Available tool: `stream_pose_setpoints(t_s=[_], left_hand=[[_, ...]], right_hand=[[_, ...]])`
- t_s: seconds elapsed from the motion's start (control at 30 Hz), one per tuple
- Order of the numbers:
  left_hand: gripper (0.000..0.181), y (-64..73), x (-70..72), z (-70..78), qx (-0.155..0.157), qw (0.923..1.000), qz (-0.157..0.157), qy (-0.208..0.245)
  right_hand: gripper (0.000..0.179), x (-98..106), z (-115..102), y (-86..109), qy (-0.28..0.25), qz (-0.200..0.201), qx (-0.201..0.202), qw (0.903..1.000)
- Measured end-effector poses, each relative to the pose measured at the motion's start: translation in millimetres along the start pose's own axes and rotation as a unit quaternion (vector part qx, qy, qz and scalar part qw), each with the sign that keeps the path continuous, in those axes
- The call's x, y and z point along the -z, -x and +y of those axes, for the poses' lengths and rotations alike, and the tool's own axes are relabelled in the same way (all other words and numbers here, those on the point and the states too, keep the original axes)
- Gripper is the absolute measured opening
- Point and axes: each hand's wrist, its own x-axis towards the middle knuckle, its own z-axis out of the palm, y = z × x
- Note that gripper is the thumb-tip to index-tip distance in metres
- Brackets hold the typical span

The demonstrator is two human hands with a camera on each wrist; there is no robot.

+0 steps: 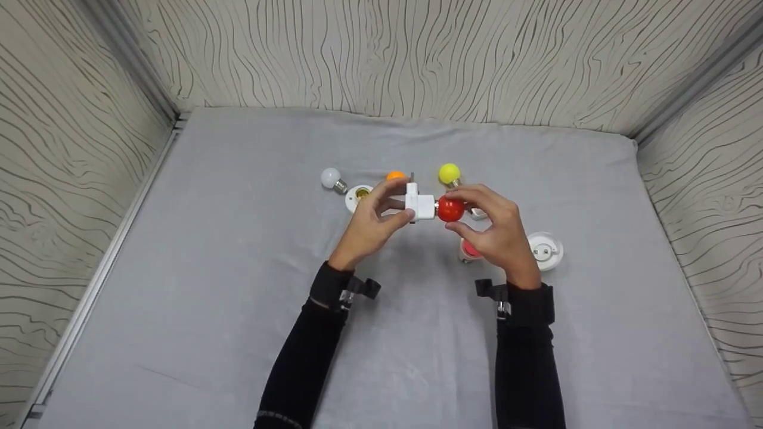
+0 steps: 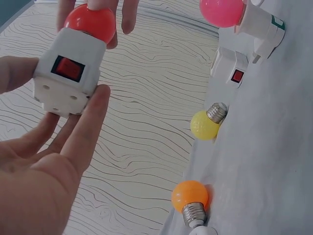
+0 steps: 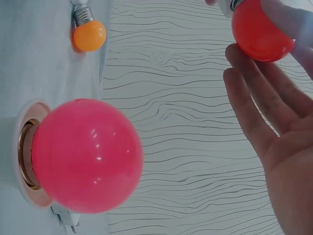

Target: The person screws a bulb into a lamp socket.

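My left hand [image 1: 371, 229] holds a white plug-in lamp socket [image 1: 424, 207] between thumb and fingers, above the table. A red rocker switch [image 2: 68, 68] shows on the socket's side in the left wrist view. At the socket's mouth is a red light bulb [image 1: 450, 209], pinched by the thumb and fingers of my right hand [image 1: 501, 229]. A strip of the bulb's metal base shows between glass and socket in the head view. How deep the base sits is hidden. Under the right hand stands a pink bulb [image 3: 90, 156] in a white socket, partly covered in the head view.
Behind the hands lie a white bulb [image 1: 330, 177], an orange bulb [image 1: 396, 176] and a yellow bulb [image 1: 449, 173]. A round lamp holder [image 1: 351, 201] is at left, another round white base [image 1: 545, 251] at right. A second switched socket [image 2: 230, 67] lies near the yellow bulb.
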Motion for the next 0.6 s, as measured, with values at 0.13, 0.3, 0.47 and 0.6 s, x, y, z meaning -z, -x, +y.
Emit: stream_pose_setpoints(t_s=[0.13, 0.3, 0.47, 0.6], left_hand=[[0.057, -0.1, 0.2, -0.1, -0.005, 1.0000, 0.000, 0.002], [0.060, -0.3, 0.2, 0.3, -0.012, 0.9999, 0.002, 0.001], [0.061, -0.1, -0.1, 1.1, -0.020, 0.9998, 0.002, -0.003], [0.062, -0.1, -0.6, 0.9, -0.027, 0.9996, 0.001, -0.006]], right_hand=[[0.049, 0.1, 0.3, 0.8, -0.006, 0.000, -0.012, 0.9999], [0.049, -0.7, 1.1, 1.6, -0.006, -0.001, -0.023, 0.9997], [0.046, -1.1, 1.0, 1.6, 0.000, -0.004, -0.031, 0.9995], [0.044, -1.1, 0.7, 1.7, 0.005, -0.008, -0.044, 0.9990]])
